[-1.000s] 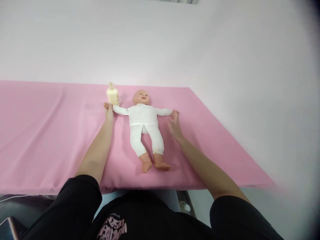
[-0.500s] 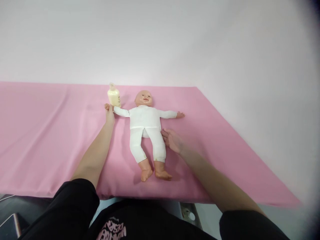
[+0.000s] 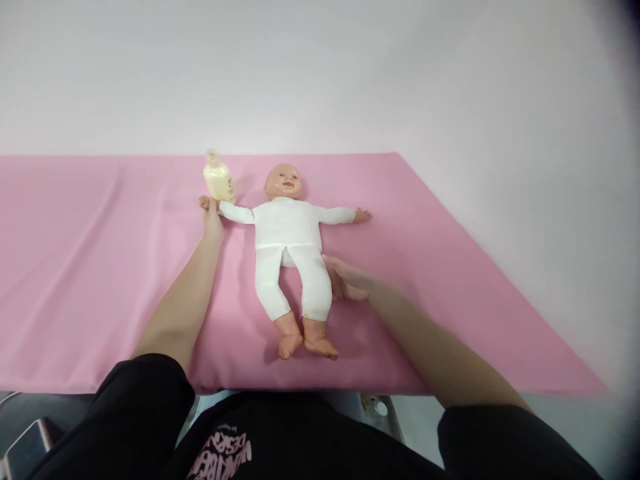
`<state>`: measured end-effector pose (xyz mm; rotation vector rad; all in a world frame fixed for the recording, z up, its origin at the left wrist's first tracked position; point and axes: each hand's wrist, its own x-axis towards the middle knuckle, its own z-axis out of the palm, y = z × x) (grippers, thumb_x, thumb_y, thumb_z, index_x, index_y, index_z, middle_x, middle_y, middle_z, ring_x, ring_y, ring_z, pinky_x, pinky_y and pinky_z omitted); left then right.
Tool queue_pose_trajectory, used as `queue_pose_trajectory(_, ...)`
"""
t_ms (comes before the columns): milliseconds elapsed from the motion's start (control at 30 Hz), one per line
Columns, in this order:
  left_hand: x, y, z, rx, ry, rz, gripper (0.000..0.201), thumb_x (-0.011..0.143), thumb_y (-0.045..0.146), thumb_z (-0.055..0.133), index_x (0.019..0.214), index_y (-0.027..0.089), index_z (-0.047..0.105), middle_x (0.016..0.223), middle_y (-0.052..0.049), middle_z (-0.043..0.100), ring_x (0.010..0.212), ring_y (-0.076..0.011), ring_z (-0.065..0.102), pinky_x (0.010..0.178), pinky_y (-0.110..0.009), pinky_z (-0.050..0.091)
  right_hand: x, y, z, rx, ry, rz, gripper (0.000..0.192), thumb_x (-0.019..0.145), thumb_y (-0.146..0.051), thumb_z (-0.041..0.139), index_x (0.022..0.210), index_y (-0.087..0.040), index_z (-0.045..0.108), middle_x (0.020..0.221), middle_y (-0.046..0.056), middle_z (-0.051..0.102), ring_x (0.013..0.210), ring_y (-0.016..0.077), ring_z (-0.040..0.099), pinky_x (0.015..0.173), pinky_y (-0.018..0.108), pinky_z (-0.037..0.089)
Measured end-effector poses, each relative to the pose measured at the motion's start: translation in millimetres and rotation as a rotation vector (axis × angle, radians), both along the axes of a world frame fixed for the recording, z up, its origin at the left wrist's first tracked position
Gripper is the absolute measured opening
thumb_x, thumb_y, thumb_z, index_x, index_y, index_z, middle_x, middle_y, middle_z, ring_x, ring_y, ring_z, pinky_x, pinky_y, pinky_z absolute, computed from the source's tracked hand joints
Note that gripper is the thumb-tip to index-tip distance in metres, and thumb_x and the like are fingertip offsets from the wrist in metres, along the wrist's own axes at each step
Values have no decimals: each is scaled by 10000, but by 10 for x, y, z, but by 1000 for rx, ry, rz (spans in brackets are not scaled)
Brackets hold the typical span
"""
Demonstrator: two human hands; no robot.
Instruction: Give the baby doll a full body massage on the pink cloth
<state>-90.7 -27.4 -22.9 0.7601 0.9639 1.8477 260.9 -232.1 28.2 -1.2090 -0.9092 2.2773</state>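
A baby doll (image 3: 287, 227) with a white cloth body lies face up on the pink cloth (image 3: 425, 300), its arms spread and its feet toward me. My left hand (image 3: 213, 219) is closed around the doll's wrist on the left side, and the doll's small hand pokes out past my fingers. Right behind that hand stands a bottle (image 3: 219, 181) of pale yellow liquid. My right hand (image 3: 347, 280) lies against the doll's hip and thigh on the right, with its fingers stretched out and the fingertips partly hidden at the doll's side.
The pink cloth covers a table up against a white wall (image 3: 320, 73). A phone-like device (image 3: 27, 450) lies on a dark surface at the lower left. Below the table's front edge, a small white round object (image 3: 381, 408) shows.
My right hand has moved in closer against the doll's hip, its fingertips now tucked at the side. My left hand stays on the doll's wrist. The view has shifted slightly.
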Motion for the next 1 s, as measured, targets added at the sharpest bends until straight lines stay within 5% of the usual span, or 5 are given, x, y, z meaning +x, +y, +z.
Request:
queue_pose_trajectory(100, 61, -28, 57, -22, -47, 62, 231, 945, 402, 662, 1083, 278, 524, 1166, -33, 674, 1087, -156, 698, 885, -269, 573, 96, 18, -156, -9, 87, 124, 486, 1019, -594, 432, 1144, -167, 629, 982, 105, 752, 882, 221, 732, 723, 337, 613)
queue_pose_trajectory(300, 84, -37, 61, 11, -19, 54, 285, 870, 357, 745, 1046, 270, 539, 1125, -34, 676, 1113, -189, 695, 924, -307, 572, 190, 37, -352, 116, 382, 478, 701, 808, -636, 754, 1272, -139, 586, 1230, 189, 721, 1023, 258, 741, 816, 392, 642)
queue_pose_trajectory(467, 69, -8, 19, 66, -28, 75, 288, 826, 267, 768, 978, 254, 524, 1051, -22, 670, 1060, -176, 704, 956, -300, 564, 183, 19, -409, 166, 460, 595, 665, 743, -533, 862, 1237, -163, 614, 1126, 147, 757, 901, 221, 754, 769, 359, 646)
queue_pose_trajectory(733, 81, -34, 24, 14, -82, 71, 346, 777, 304, 847, 846, 229, 516, 971, -17, 671, 1079, -182, 684, 1028, -340, 559, -51, -103, -336, 167, 623, 774, 966, 640, -384, 951, 1433, -98, 479, 1311, 250, 679, 547, 51, 577, 460, 168, 487)
queue_pose_trajectory(1000, 126, -128, 140, -40, -117, -37, 148, 908, 265, 754, 876, 187, 632, 1034, -77, 736, 1221, -236, 669, 1112, -380, 552, -140, -141, -169, 168, 624, 815, 971, 610, -424, 967, 1402, -141, 481, 1173, 176, 714, 918, 207, 724, 667, 219, 545)
